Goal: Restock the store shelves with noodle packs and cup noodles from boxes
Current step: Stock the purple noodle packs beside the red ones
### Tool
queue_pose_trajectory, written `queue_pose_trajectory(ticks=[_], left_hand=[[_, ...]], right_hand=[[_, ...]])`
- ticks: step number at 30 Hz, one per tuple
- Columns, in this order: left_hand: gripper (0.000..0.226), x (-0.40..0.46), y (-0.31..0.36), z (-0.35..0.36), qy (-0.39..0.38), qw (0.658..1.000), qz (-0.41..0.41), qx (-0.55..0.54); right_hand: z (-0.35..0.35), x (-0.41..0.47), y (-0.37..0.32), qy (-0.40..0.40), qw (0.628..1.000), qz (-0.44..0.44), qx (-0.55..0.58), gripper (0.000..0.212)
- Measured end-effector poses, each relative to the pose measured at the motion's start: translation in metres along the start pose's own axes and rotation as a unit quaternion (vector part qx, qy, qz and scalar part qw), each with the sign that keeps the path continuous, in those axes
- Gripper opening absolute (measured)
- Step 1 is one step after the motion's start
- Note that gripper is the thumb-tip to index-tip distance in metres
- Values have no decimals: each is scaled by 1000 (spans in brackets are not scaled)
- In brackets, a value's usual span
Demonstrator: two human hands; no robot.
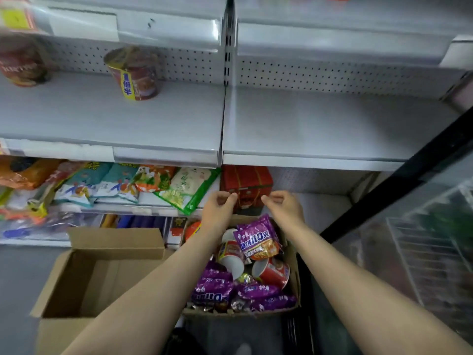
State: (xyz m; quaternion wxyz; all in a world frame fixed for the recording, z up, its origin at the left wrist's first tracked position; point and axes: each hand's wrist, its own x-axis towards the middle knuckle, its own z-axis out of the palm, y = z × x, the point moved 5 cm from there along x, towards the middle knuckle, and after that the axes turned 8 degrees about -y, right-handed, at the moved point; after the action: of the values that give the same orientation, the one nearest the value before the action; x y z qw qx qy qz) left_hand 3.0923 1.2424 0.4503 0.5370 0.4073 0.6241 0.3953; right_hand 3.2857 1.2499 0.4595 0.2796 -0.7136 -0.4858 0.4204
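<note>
Bare forearms reach in from the bottom edge, and both hands hover empty above the stocked box. Left hand [219,204] has its fingers [231,198] loosely curled, tips near the thumb but holding nothing; right hand [282,204] is the same, slack and apart from any pack.

Risk, judged from this layout: the tall red cup noodle with the yellow strip [134,73] leans on the grey metal middle shelf [153,119], so a nudge while setting down new stock could topple it off the front lip. Reaching into the full box could also snag a slippery pack and spill the loose cups beside it.

From the left: a second red cup [24,62], blurred, stands at the far edge of that shelf. Below it, assorted colourful noodle and snack bags [102,184] lie on the lower shelf. On the floor sits an open brown cardboard box [84,278], with nothing visible inside. Right of it, the smaller cardboard box [295,278] holds the stock to be shelved: purple noodle packs [257,240] heaped over red-and-white cup noodles [272,272] lying on their sides. Behind the hands stands a red carton with handles [247,184]. At far right is a glass-fronted cabinet [422,252].
</note>
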Motion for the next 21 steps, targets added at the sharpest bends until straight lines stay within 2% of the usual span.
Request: queue_pose_trajectory(ticks=[9, 18, 21], left_hand=[[29, 36, -73, 27, -71, 994, -75, 33], [33, 79, -146, 56, -99, 985, -133, 40], [23, 100, -185, 67, -107, 980, -167, 27]], right_hand=[[20, 25, 77, -2, 993, 115, 31, 31], [37, 64, 149, -18, 979, 193, 65, 17], [47, 85, 182, -24, 977, 206, 46, 25]])
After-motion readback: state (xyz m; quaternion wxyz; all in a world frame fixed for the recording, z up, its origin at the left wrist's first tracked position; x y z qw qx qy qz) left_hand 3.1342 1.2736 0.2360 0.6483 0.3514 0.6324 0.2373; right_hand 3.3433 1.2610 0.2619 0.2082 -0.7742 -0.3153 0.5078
